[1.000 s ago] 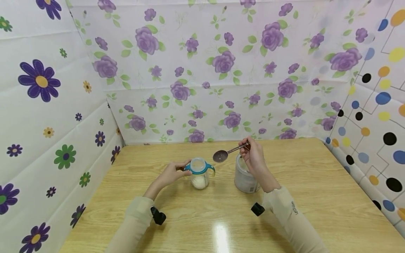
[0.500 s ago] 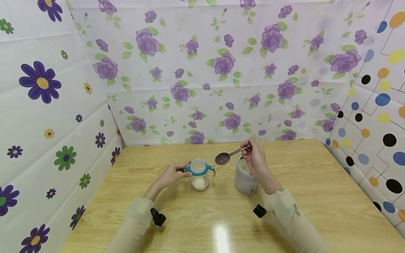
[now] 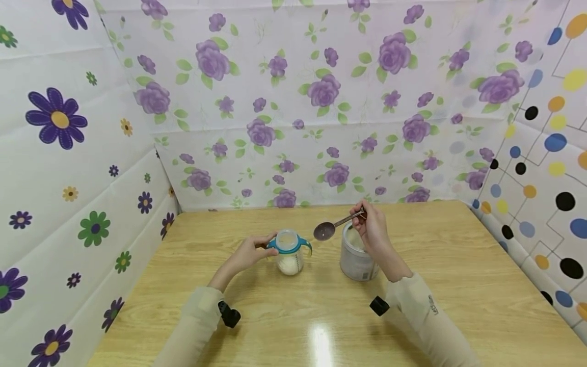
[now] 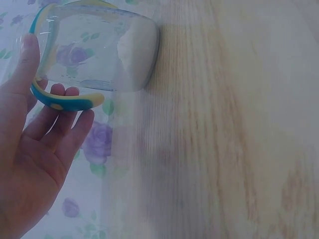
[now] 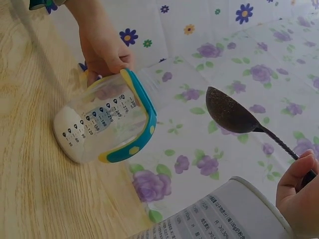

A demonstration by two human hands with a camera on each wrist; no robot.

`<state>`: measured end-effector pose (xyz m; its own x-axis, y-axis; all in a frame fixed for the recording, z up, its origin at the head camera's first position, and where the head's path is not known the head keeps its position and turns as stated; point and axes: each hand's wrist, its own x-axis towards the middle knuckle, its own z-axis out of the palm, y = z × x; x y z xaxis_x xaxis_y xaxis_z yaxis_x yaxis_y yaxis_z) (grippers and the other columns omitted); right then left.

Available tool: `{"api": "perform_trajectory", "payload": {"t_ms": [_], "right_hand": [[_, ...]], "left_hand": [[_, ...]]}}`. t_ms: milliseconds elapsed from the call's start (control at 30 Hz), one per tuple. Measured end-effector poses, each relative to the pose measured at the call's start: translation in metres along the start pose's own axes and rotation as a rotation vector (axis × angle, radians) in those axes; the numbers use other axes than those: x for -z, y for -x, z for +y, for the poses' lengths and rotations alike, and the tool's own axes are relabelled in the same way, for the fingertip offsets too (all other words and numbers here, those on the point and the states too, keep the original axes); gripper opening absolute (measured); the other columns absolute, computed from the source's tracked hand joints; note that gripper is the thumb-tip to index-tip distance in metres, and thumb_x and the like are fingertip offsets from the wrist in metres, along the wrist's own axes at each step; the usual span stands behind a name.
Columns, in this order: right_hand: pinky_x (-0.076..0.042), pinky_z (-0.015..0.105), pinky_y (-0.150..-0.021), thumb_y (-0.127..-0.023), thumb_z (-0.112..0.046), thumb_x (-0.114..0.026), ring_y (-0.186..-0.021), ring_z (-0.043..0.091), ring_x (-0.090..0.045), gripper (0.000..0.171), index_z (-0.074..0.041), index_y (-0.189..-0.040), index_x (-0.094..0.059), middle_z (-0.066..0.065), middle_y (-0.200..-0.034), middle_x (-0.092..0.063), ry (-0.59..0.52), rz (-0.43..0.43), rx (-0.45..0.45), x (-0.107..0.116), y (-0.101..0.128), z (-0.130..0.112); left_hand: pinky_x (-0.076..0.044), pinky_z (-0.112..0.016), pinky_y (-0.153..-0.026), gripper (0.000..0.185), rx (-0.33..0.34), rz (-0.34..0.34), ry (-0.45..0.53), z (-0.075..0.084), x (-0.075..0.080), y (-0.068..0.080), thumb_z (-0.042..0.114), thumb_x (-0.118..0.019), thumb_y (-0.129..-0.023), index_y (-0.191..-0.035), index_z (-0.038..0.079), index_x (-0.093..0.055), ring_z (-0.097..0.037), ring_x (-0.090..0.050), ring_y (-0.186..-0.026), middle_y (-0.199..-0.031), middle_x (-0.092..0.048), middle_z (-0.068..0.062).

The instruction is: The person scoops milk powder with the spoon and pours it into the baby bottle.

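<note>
Head view shows a pale wooden surface (image 3: 458,265) walled by flowered and dotted sheets (image 3: 321,102). Left hand (image 3: 247,253) grips the bottle (image 3: 289,252) by its handle; right hand (image 3: 372,229) pinches a spoon (image 3: 326,230) above the tin (image 3: 355,260), both standing mid-surface.

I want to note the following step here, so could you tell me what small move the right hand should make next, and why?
Probably lower the spoon into the open tin for another scoop. The right hand holds it in the air between the bottle and the tin, and its bowl looks empty, while the left hand steadies the bottle, which has only a little white powder at the bottom.
</note>
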<state>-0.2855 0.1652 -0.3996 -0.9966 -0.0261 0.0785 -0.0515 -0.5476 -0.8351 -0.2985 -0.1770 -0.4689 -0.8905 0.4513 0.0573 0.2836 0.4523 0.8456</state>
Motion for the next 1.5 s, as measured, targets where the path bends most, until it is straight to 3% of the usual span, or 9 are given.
{"api": "perform_trajectory", "payload": {"t_ms": [467, 733, 1100, 1333, 1500], "right_hand": [[-0.041, 0.013, -0.045, -0.107, -0.016, -0.03, -0.051, 0.005, -0.049, 0.038, -0.008, -0.079, -0.054, -0.001, -0.072, -0.06, 0.033, 0.021, 0.005, 0.007, 0.001, -0.006], [-0.041, 0.013, -0.046, -0.107, -0.018, -0.031, -0.051, 0.005, -0.049, 0.038, -0.008, -0.079, -0.054, 0.0, -0.073, -0.059, 0.047, 0.025, 0.026, 0.011, 0.0, -0.007], [-0.038, 0.013, -0.046, -0.108, -0.023, -0.03, -0.052, 0.003, -0.047, 0.036, -0.008, -0.082, -0.052, -0.002, -0.074, -0.058, 0.086, 0.042, 0.046, 0.015, 0.002, -0.011], [-0.035, 0.013, -0.044, -0.107, -0.025, -0.033, -0.05, 0.003, -0.046, 0.037, -0.009, -0.081, -0.052, -0.003, -0.072, -0.058, 0.083, 0.065, 0.061, 0.018, 0.001, -0.013], [-0.034, 0.013, -0.042, -0.107, -0.025, -0.034, -0.048, 0.002, -0.045, 0.037, -0.01, -0.079, -0.053, -0.004, -0.069, -0.058, 0.057, 0.095, 0.083, 0.02, -0.001, -0.015]], "left_hand": [[-0.051, -0.034, -0.07, 0.066, -0.004, -0.004, -0.01, 0.001, 0.0, -0.001, 0.037, -0.07, -0.088, -0.145, 0.015, -0.045, -0.018, -0.059, -0.088, -0.138, -0.057, -0.01], [-0.05, -0.03, -0.069, 0.062, -0.018, -0.003, -0.006, 0.004, 0.0, 0.0, 0.029, -0.069, -0.089, -0.145, 0.014, -0.046, -0.019, -0.058, -0.087, -0.133, -0.06, -0.014], [-0.048, -0.028, -0.07, 0.066, 0.015, 0.001, -0.006, 0.002, -0.001, 0.0, 0.038, -0.07, -0.087, -0.145, 0.017, -0.046, -0.019, -0.057, -0.086, -0.132, -0.062, -0.009], [-0.047, -0.03, -0.073, 0.064, 0.016, 0.006, -0.003, 0.001, -0.001, 0.0, 0.037, -0.07, -0.088, -0.144, 0.018, -0.047, -0.02, -0.055, -0.089, -0.146, -0.05, -0.007], [-0.048, -0.031, -0.073, 0.064, 0.015, 0.005, -0.001, 0.002, -0.001, 0.0, 0.037, -0.07, -0.087, -0.144, 0.018, -0.047, -0.02, -0.055, -0.089, -0.146, -0.05, -0.007]]}}
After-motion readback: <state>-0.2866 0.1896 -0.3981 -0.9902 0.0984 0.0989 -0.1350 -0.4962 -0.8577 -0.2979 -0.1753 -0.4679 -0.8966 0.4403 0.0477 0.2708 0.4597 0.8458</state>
